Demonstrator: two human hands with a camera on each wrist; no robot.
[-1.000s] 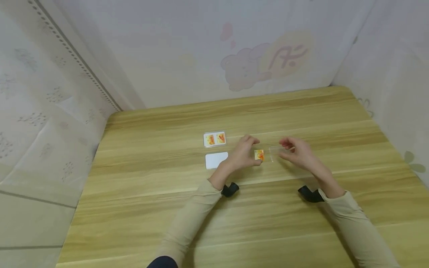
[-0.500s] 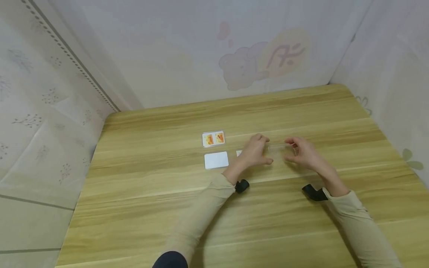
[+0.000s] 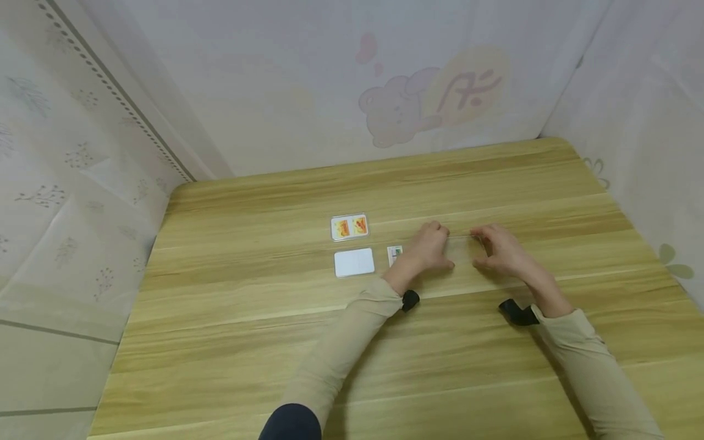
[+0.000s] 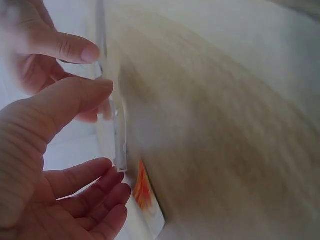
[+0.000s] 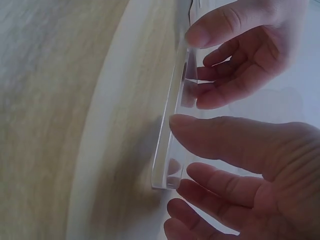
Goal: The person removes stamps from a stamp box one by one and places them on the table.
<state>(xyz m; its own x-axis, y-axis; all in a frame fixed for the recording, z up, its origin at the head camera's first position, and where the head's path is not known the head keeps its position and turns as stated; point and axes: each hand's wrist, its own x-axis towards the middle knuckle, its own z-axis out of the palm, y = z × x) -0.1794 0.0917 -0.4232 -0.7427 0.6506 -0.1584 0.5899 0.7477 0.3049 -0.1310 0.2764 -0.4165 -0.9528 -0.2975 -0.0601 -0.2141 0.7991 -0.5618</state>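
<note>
A clear, shallow rectangular plastic case (image 3: 461, 237) spans the gap between my two hands. My left hand (image 3: 431, 247) holds its left end, thumb on one edge and fingertips on the other. At the right end my right hand (image 3: 497, 249) grips it the same way. The right wrist view shows the transparent case (image 5: 162, 165) close over the table, with thumb and fingers at its edges. Beside my left fingertips a small card with an orange picture (image 4: 147, 200) shows in the left wrist view; my left hand hides it from the head view.
Left of my left hand lies a small white card with printing (image 3: 393, 253). Farther left are a white rectangular piece (image 3: 354, 263) and, behind it, a clear-edged piece with two orange pictures (image 3: 349, 227). Everything lies on a wood-grain table (image 3: 247, 256) with patterned cloth behind.
My left hand has moved right, from around the orange card to the clear case's left end, uncovering the small printed card and the white piece. My right hand has shifted slightly right.
</note>
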